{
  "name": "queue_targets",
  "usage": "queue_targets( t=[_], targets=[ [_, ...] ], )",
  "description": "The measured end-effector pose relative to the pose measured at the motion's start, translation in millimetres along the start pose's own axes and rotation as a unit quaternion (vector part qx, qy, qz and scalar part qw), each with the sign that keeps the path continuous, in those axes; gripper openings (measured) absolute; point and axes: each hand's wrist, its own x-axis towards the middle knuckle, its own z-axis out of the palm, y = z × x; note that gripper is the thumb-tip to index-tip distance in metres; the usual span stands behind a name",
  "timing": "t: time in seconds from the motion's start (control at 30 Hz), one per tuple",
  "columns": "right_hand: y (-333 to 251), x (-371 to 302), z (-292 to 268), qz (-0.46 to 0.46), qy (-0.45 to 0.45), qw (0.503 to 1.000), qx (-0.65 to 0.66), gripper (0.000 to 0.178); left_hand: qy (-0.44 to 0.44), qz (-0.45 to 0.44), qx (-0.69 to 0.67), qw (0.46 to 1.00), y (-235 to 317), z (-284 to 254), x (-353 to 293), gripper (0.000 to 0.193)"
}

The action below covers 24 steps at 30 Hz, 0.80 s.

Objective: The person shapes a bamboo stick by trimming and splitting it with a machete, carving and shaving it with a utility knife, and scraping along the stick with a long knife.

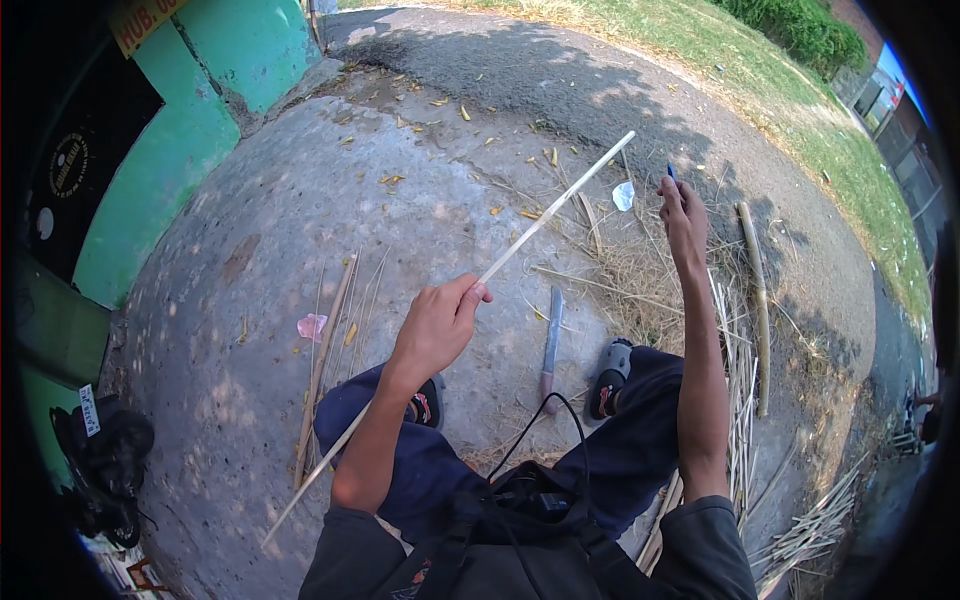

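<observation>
My left hand (432, 325) is closed around a long, pale bamboo strip (552, 211). One end of the strip slants up to the far right, and the other passes under my left forearm to the lower left. Held well to the right, my right hand (684, 215) pinches a small dark-blue, pen-like thing (671, 171); most of it is hidden by the fingers. This hand is apart from the strip. A large knife (552, 335) with a brownish handle lies on the ground between my feet, its blade pointing away from me.
Thin bamboo strips (741, 400) and a thicker bamboo pole (753, 300) lie to my right, beside fibrous shavings (648, 285). More sticks (328, 365) rest at the left near a pink scrap (311, 326). A white scrap (623, 196) lies ahead. A green wall (180, 180) stands left.
</observation>
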Motion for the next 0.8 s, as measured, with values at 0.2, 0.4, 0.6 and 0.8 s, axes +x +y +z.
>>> queue_targets(
  t=[0.2,0.4,0.6,0.8],
  targets=[
    [-37,-20,16,0.109,-0.052,0.98,0.159,0.048,-0.051,0.007,-0.017,0.999,5,2,0,0.032],
    [-15,-16,24,0.176,-0.11,0.946,0.249,0.037,-0.102,0.022,0.009,0.994,8,4,-1,0.032],
    [-27,-38,45,0.169,-0.151,0.913,0.339,0.028,0.106,0.093,0.132,0.981,18,14,-5,0.052],
    [-41,-58,65,0.196,-0.203,0.903,0.322,0.026,0.063,0.11,0.077,0.989,21,27,-6,0.033]
  ],
)
